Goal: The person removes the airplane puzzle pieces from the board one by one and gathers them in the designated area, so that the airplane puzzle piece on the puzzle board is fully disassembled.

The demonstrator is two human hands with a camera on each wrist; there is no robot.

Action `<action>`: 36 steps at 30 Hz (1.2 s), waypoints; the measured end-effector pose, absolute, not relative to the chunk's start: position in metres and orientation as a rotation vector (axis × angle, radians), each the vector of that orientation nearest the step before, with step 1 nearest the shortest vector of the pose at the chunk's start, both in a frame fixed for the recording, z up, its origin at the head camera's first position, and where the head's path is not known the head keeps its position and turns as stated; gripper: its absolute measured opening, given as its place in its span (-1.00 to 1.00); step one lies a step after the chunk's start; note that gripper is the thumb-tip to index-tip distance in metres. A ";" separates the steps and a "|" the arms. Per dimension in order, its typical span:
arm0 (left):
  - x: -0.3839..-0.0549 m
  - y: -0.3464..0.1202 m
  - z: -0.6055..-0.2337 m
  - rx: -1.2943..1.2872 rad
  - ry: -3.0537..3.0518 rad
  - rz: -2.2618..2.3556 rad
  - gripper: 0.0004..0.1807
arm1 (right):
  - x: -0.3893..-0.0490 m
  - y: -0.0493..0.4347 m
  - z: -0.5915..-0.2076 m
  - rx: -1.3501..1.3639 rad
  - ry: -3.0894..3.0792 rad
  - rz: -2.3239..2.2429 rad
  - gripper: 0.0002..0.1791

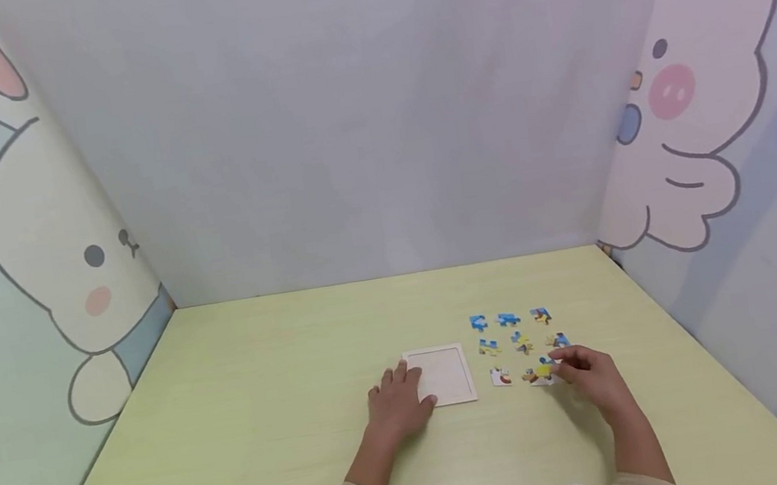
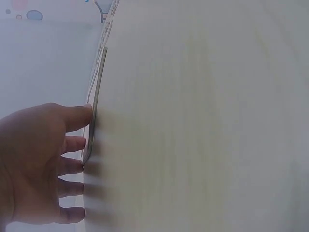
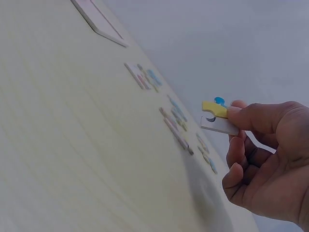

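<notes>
My right hand (image 1: 589, 376) pinches a jigsaw puzzle piece (image 3: 217, 118) between thumb and fingers. The piece is white and yellow with a blue knob, raised above the table in the right wrist view. Just under it in the head view, another puzzle piece (image 1: 530, 377) partly shows. To the left, a shallow white puzzle tray (image 1: 468, 372) with a raised rim lies flat. My left hand (image 1: 398, 405) rests at the tray's left side with fingers spread, the thumb near its lower edge. In the left wrist view, the left fingertips (image 2: 77, 166) meet the table by the tray's edge.
Several loose puzzle pieces lie in rough rows right of the tray, among them a blue one (image 1: 508, 319) at the back and a white one (image 1: 500, 377) in front. The pale wooden table (image 1: 258, 426) ends at a grey back wall (image 1: 347, 157).
</notes>
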State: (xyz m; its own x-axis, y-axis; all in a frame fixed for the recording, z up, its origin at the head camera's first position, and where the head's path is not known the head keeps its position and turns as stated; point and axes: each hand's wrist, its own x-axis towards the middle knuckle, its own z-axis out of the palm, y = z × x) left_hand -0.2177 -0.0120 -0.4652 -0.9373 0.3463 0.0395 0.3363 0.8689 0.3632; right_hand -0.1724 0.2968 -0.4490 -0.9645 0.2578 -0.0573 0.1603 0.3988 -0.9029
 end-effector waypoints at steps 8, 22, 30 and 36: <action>-0.217 -0.013 -0.465 0.552 3.001 0.571 -0.43 | -0.171 0.321 -0.453 -0.492 -2.555 1.574 -0.65; -0.218 -0.013 -0.465 0.547 3.010 0.517 -0.42 | -0.179 0.336 -0.454 -0.643 -2.594 1.556 -0.67; -0.220 -0.013 -0.465 0.535 3.011 0.510 -0.41 | -0.186 0.338 -0.461 -0.697 -2.599 1.453 -0.70; -0.220 -0.012 -0.467 0.543 3.002 0.533 -0.41 | -0.185 0.338 -0.462 -0.741 -2.610 1.428 -0.66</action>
State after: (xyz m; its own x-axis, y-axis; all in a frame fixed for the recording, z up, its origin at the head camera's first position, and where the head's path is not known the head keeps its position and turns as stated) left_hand -0.2204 -0.0124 -0.4667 -0.9376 0.3474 0.0168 0.3319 0.8794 0.3414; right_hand -0.1851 0.3385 -0.4624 -0.8805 0.4459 -0.1609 0.3759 0.4500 -0.8101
